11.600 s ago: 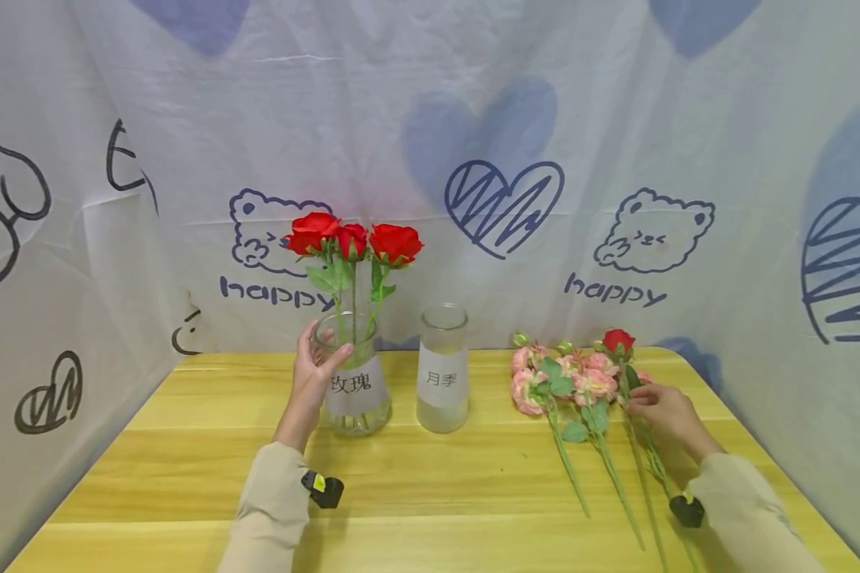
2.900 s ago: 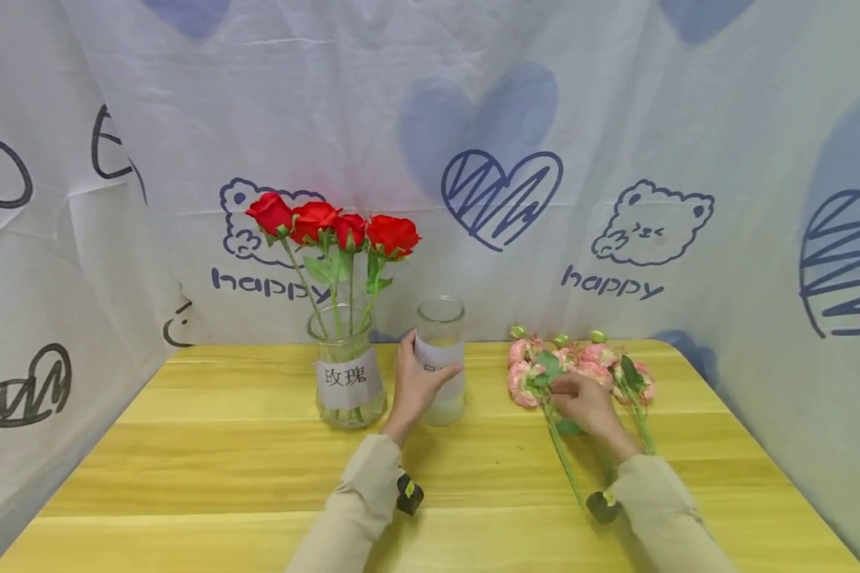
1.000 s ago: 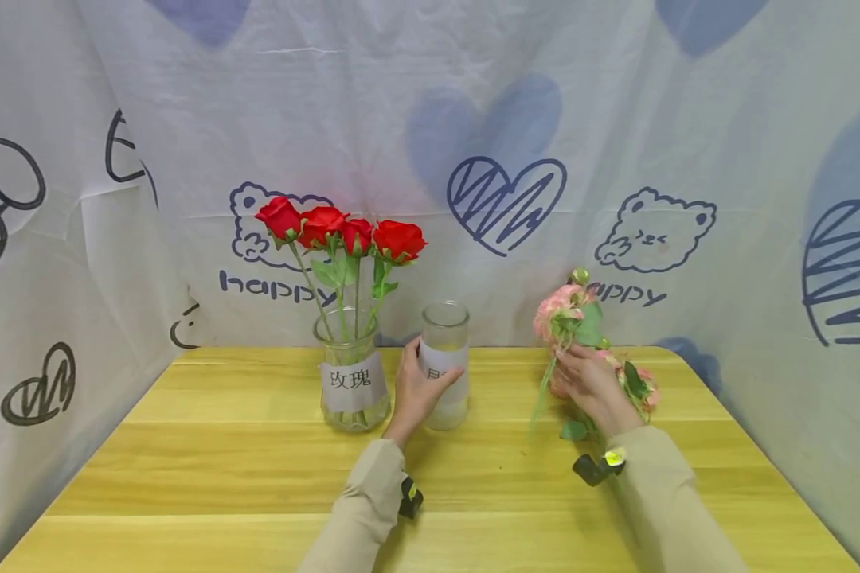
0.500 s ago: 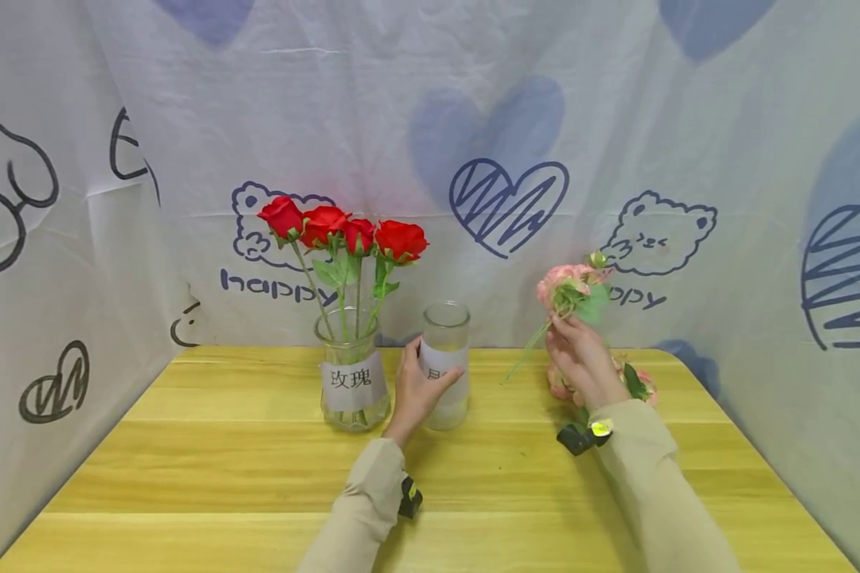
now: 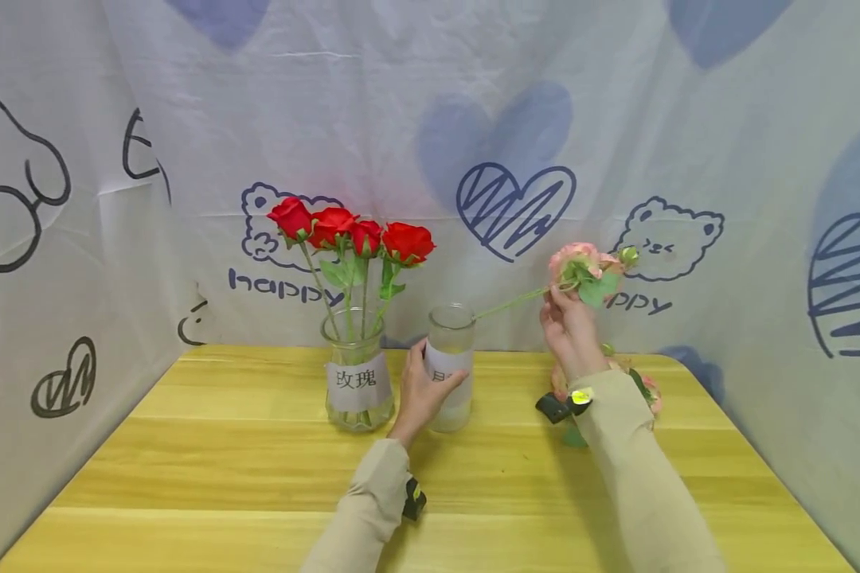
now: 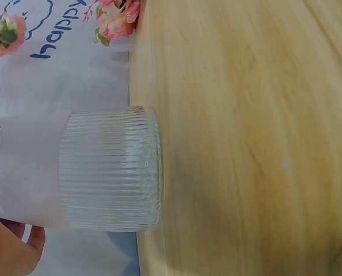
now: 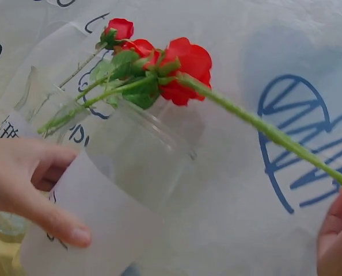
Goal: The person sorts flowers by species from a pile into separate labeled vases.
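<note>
My left hand [image 5: 426, 394] grips the slim glass vase [image 5: 451, 338] from its left side, thumb across the paper label. The vase stands upright, and its ribbed base [image 6: 110, 172] fills the middle of the left wrist view. Up and to the right, my right hand [image 5: 573, 334] pinches a pink flower [image 5: 576, 263] by the stem just under its bloom. The green stem [image 7: 251, 121] slants left, its end close to the vase's rim; whether it touches cannot be told. In the right wrist view that end overlaps the red roses behind.
Left of the slim vase, a wider labelled glass vase [image 5: 361, 398] holds several red roses [image 5: 408, 243]. More pink flowers [image 5: 648, 390] lie on the wooden table [image 5: 258, 477] at the right, partly hidden behind my right arm. A patterned cloth [image 5: 373, 119] hangs behind.
Since the oldest frame, another rose has gone into the wide vase and my left hand has moved to the slim one. My right hand has lifted a pink flower, its stem swinging up leftward.
</note>
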`<move>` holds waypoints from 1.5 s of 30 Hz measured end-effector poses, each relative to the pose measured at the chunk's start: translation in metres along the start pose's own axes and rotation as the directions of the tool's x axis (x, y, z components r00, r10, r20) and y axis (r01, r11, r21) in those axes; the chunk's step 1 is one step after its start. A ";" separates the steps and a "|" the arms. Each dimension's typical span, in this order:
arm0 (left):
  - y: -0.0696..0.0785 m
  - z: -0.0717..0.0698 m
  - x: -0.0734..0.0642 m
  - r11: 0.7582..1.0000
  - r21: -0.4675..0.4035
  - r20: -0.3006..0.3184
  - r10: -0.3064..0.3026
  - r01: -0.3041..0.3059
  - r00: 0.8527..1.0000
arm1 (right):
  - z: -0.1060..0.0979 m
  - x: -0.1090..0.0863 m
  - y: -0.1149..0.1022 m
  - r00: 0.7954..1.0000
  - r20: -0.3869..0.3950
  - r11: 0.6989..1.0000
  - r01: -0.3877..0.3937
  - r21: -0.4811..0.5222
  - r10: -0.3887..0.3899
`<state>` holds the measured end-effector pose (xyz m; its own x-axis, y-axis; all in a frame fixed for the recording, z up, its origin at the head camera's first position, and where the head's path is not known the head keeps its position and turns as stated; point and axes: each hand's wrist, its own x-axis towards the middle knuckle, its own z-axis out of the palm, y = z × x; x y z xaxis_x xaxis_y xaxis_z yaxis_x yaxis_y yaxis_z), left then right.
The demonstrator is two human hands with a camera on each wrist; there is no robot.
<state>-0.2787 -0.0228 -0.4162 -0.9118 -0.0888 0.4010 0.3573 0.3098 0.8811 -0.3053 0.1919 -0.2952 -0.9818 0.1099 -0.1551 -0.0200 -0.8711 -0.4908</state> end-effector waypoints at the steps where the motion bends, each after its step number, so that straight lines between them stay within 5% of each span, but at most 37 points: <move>1: 0.000 0.000 0.000 1.000 0.000 -0.001 0.000 0.000 1.000 | 0.003 0.000 0.001 0.999 -0.023 0.999 0.034 -0.017 -0.034; 6: 0.001 0.001 0.001 1.000 0.002 -0.012 0.005 -0.005 1.000 | 0.018 0.001 0.008 0.982 -0.091 0.982 0.154 -0.108 -0.164; 10: 0.001 0.001 0.000 1.000 0.000 -0.014 0.014 -0.014 1.000 | 0.026 0.002 0.019 0.959 -0.076 0.935 0.244 -0.257 -0.271; 15: 0.001 0.000 0.000 1.000 -0.004 -0.015 0.010 -0.010 1.000 | 0.040 -0.003 0.039 0.914 0.029 0.795 0.367 -0.482 -0.404; 19: 0.002 0.000 -0.001 1.000 -0.003 -0.020 0.018 -0.018 1.000 | 0.050 -0.006 0.052 0.889 0.150 0.679 0.430 -0.595 -0.432; 27: 0.002 -0.001 -0.001 0.999 0.001 -0.024 0.035 -0.035 0.999 | 0.057 -0.003 0.073 0.831 0.353 0.349 0.514 -0.784 -0.430; 31: 0.002 -0.001 0.000 1.000 -0.005 -0.013 0.022 -0.022 1.000 | 0.056 -0.003 0.080 0.810 0.408 0.223 0.528 -0.819 -0.420; 36: 0.002 0.000 0.000 1.000 -0.007 -0.011 0.009 -0.009 1.000 | 0.053 -0.004 0.084 0.776 0.481 0.114 0.566 -0.816 -0.409; 45: 0.001 0.001 0.001 1.000 -0.008 -0.022 0.024 -0.025 0.999 | 0.045 -0.004 0.086 0.727 0.563 -0.001 0.612 -0.791 -0.393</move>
<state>-0.2791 -0.0219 -0.4150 -0.8981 -0.1020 0.4277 0.3811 0.3047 0.8729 -0.3116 0.0954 -0.2981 -0.8121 0.1532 0.5630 -0.4513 0.4468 -0.7725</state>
